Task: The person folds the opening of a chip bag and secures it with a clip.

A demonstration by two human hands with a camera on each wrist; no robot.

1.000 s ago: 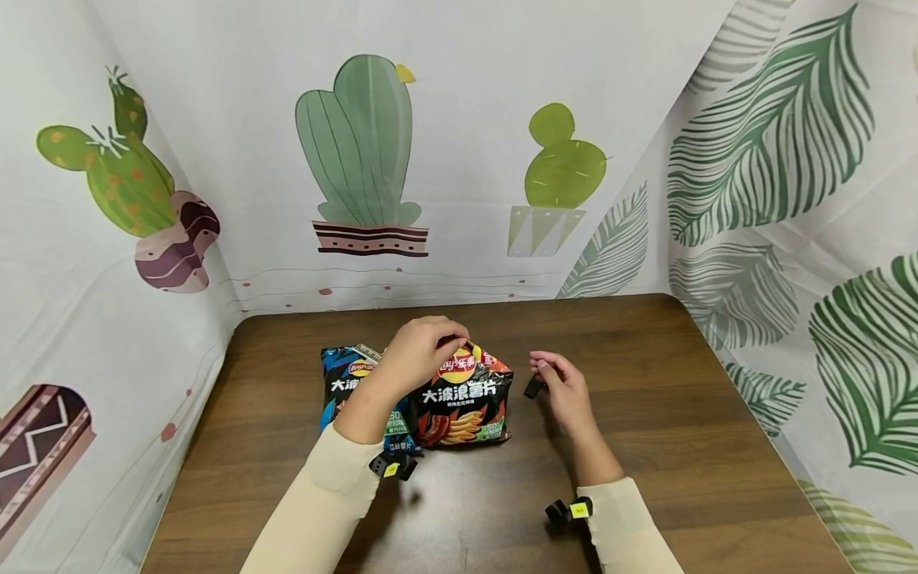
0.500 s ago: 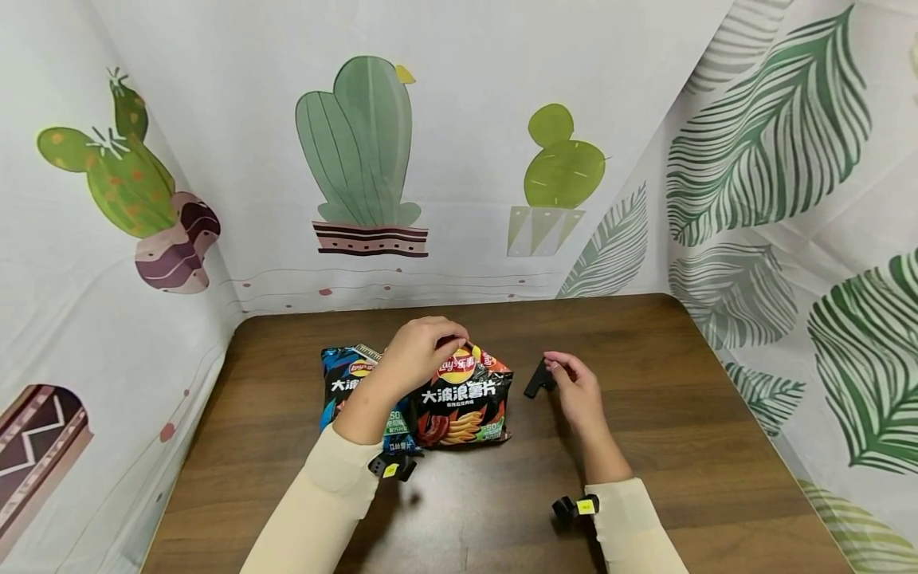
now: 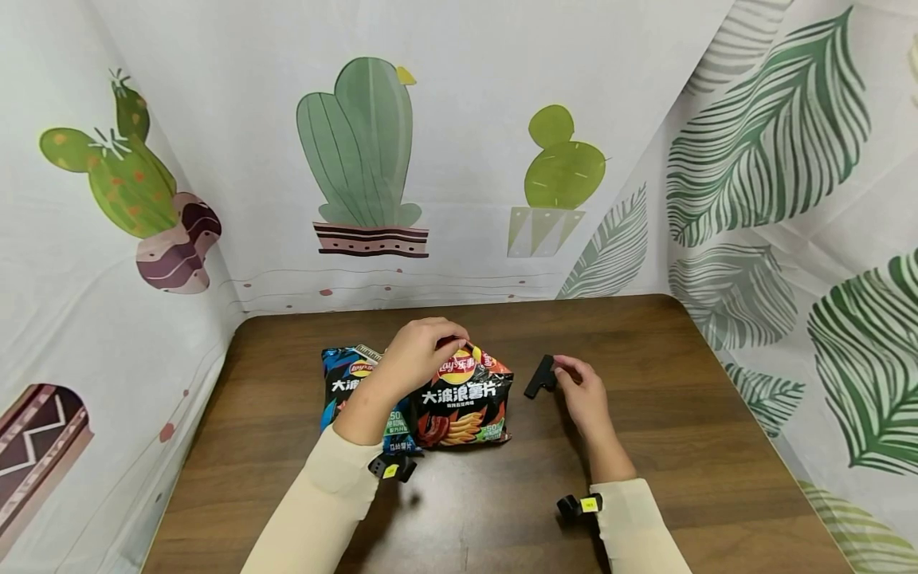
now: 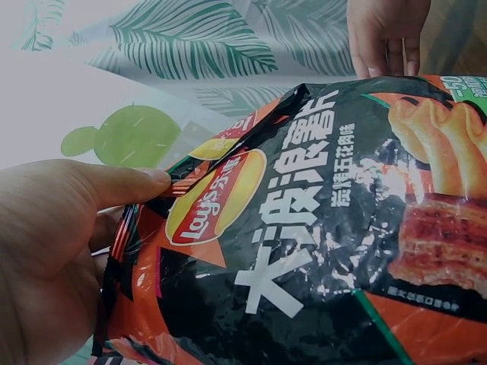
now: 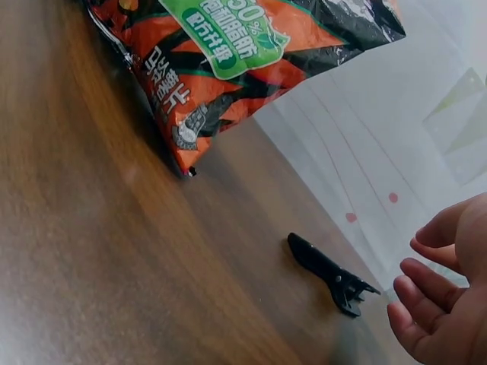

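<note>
Head view shows a dark brown wooden table [image 3: 681, 414] with a visible grain, walled on three sides by white cloth printed with green cacti [image 3: 362, 147] and striped fern leaves [image 3: 770, 135]. Near the middle of the table lies a glossy black-and-orange chip bag [image 3: 466, 402], and partly under its left edge sits a second, blue chip bag [image 3: 344, 387]. The left hand [image 3: 423, 351] pinches the top seam of the black-and-orange bag, thumb and fingers curled over the crinkled foil. Just right of that bag lies a small black clip [image 3: 539, 376], a slim matte plastic piece with a notched end. The right hand [image 3: 584, 395] sits at the clip's right; from above its fingertips seem to meet the clip.

Right wrist view tells otherwise: the clip [image 5: 331, 274] lies flat on the wood, apart from the hand [image 5: 449, 304], whose fingers are loosely curled and hold nothing. It also shows the bag's lower corner [image 5: 228, 68] resting on the table, with a green label.

Left wrist view brings the bag [image 4: 319, 228] close, its shiny film wrinkled and its top edge folded, with the thumb [image 4: 114, 186] pressed along that fold. The right hand's fingers [image 4: 388, 34] appear beyond the bag.
</note>
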